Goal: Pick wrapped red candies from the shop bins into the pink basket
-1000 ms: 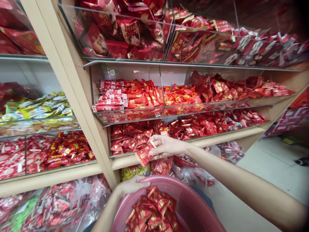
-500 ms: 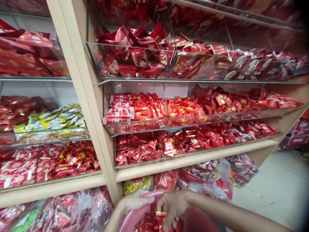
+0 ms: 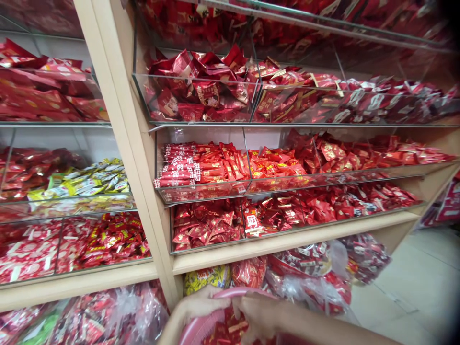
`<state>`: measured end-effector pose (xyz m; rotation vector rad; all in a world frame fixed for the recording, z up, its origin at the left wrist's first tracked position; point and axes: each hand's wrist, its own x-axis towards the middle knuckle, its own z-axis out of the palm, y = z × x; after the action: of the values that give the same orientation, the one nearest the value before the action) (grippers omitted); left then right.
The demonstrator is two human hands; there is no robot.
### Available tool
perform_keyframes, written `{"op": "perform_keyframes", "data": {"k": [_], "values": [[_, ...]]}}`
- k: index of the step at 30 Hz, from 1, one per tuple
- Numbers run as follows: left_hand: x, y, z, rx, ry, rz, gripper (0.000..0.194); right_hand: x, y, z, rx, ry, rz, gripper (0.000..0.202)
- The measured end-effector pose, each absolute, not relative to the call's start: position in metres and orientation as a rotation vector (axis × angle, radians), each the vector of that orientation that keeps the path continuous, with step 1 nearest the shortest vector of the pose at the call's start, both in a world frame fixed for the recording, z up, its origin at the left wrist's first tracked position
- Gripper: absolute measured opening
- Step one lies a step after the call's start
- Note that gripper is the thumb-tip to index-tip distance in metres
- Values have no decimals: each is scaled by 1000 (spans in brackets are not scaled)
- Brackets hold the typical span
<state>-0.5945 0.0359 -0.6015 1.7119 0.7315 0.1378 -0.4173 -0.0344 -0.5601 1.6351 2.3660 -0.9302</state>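
Note:
A pink basket (image 3: 201, 327) with red candy packets (image 3: 226, 330) in it is at the bottom centre, cut off by the frame edge. My left hand (image 3: 201, 304) is closed on the basket's far left rim, its thumb lying along the inside. Over the packets, inside the basket, my right hand (image 3: 254, 314) reaches down with fingers bent and somewhat apart. Its fingertips are blurred among the packets, so whether it grips one is unclear.
Wooden shelves (image 3: 305, 235) with glass-fronted bins of red packets stand ahead. To the left, another bin holds yellow packets (image 3: 89, 182). Filled plastic bags (image 3: 309, 282) lie beneath the lowest shelf. Pale floor tiles (image 3: 413, 282) show at the right.
The view has shifted slightly. My right hand and forearm sit lower over the basket, covering more of its right side. My left hand keeps its hold on the rim.

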Motion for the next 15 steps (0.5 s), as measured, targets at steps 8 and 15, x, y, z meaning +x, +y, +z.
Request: {"op": "perform_keyframes", "data": {"k": [8,15], "values": [[-595,38,-606,1709,781,167,42,-413,-40,-562,1651,2458,-738,52],[-596,39,-609,1689,782,147,45,-410,-48,-559,1680,2548,-795,45]]}}
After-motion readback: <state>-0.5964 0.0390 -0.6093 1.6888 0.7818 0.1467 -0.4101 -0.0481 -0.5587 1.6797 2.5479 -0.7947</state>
